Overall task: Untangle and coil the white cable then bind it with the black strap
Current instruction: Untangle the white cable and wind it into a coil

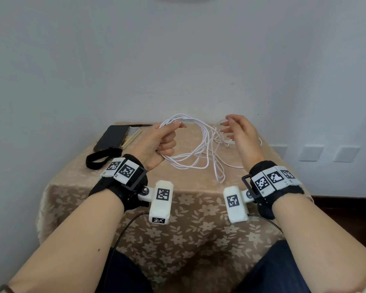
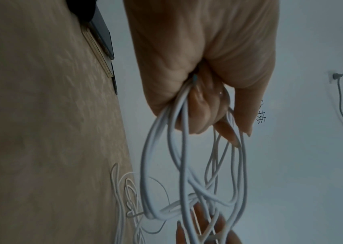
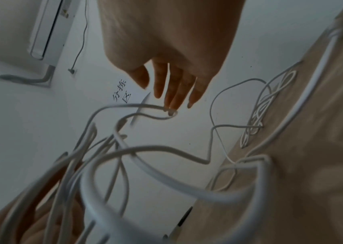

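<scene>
The white cable [image 1: 199, 142] hangs in several loose loops over the table, its tail lying tangled on the cloth at the far right [image 3: 258, 115]. My left hand [image 1: 159, 142] is lifted above the table and grips the gathered loops [image 2: 176, 148] in its fist, thumb on top. My right hand [image 1: 239, 132] hovers to the right of the loops with fingers [image 3: 172, 89] spread and straight, fingertips at a strand but holding nothing. The black strap [image 1: 99, 158] lies as a flat loop on the table's left side, behind my left wrist.
A black phone [image 1: 112, 137] rests on a notebook at the table's far-left corner, with a pen [image 1: 140, 125] beside it. The small table has a beige floral cloth [image 1: 178, 218] and stands against a white wall. My knees are under its front edge.
</scene>
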